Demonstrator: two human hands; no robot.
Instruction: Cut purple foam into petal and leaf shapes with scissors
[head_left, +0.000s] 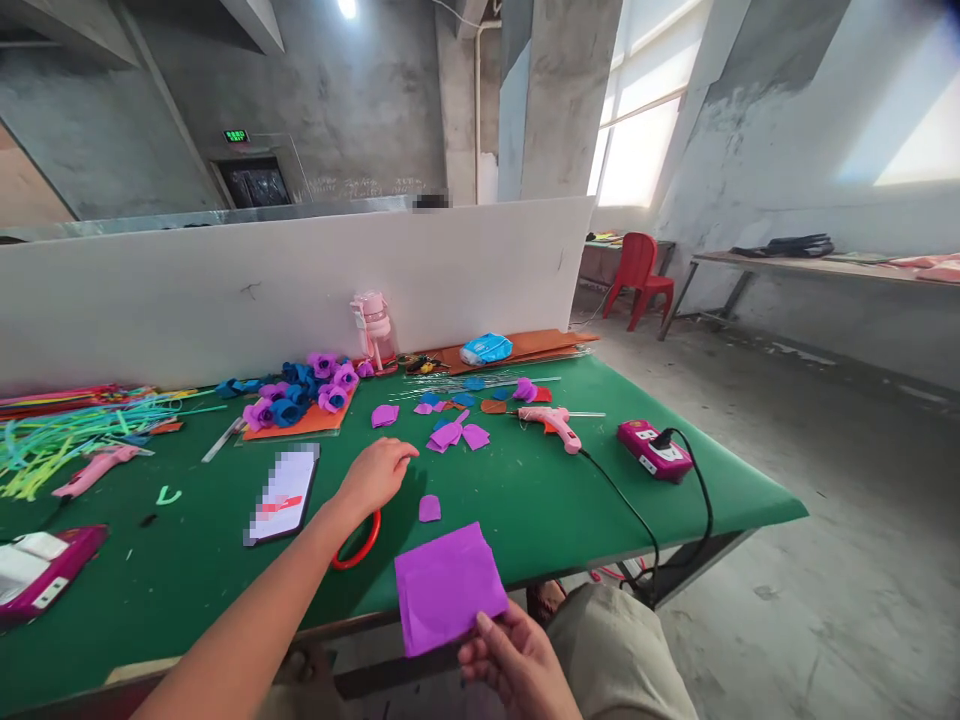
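The purple sheet [448, 588] is matt paper (faintly creased), the red chair [637, 262] smooth plastic.

The paper [450, 590] was plain purple, as was the nearest petal [430, 509]. The tabletop [592, 510] was green, the ring [368, 549] red, the glue guns [556, 418] and bottle [373, 325] pink, the flowers [306, 385] purple and blue, the packet [486, 348] blue, the chair [637, 265] red.

on the table [517, 500], left of centre in the frame, a phone [289, 490] lies before flowers [306, 388]; right of centre, a glue gun [561, 424] lies left of a power strip [646, 449]. at lower centre, a sheet [450, 587] is before a petal [430, 508].
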